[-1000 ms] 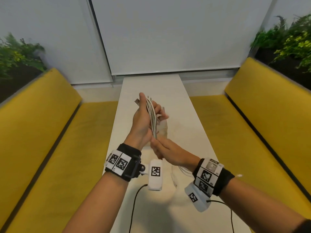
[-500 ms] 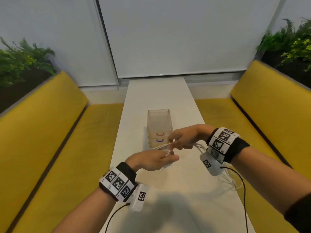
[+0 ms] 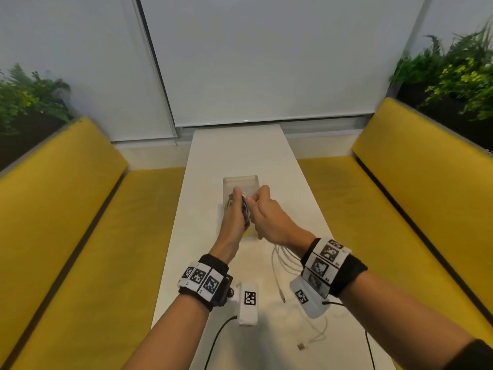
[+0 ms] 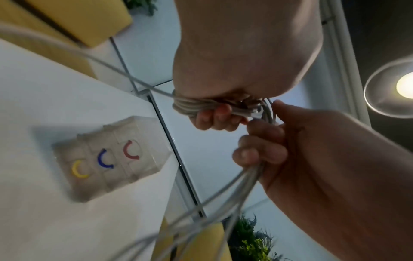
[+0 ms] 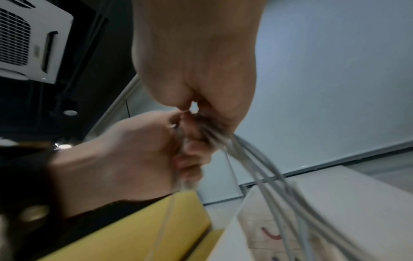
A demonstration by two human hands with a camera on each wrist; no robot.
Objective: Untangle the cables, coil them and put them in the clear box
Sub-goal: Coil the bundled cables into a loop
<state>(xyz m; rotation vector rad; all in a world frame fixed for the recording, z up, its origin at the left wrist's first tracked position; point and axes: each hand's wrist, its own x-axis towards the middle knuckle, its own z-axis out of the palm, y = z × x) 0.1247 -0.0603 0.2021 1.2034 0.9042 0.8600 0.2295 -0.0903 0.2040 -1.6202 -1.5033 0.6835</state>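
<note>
Both hands are up over the middle of the white table (image 3: pixel 240 156), working together. Left hand (image 3: pixel 234 212) has its fingers curled tight round a coiled bundle of pale cable (image 4: pixel 190 107), loops stacked in the fist with a connector end poking out by the fingertips, seen from the left wrist. Right hand (image 3: pixel 266 217) sits just at three o'clock of it, touching, fingers closed on several loose strands (image 4: pixel 245 178) that trail down from the fist toward the table. It looks as though the left acts as the spool while the right feeds and guides the slack, keeping the turns from springing apart.

Flanking the table, yellow benches (image 3: pixel 80 209) run at nine and three o'clock. Slack cable (image 3: pixel 280 263) lies on the tabletop at six o'clock of the hands, under the right wrist, with one plug end (image 3: pixel 301 346) further out toward five o'clock. So the coiling seems only partly done.

Now the clear box (image 3: pixel 241 182): it stands on the table directly beneath and at twelve o'clock of the hands, lying close for the drop. The left wrist view shows three stacked compartments marked with red, blue and yellow arcs (image 4: pixel 105 160). No cable shows inside from that view, though the far interior cannot be checked.
</note>
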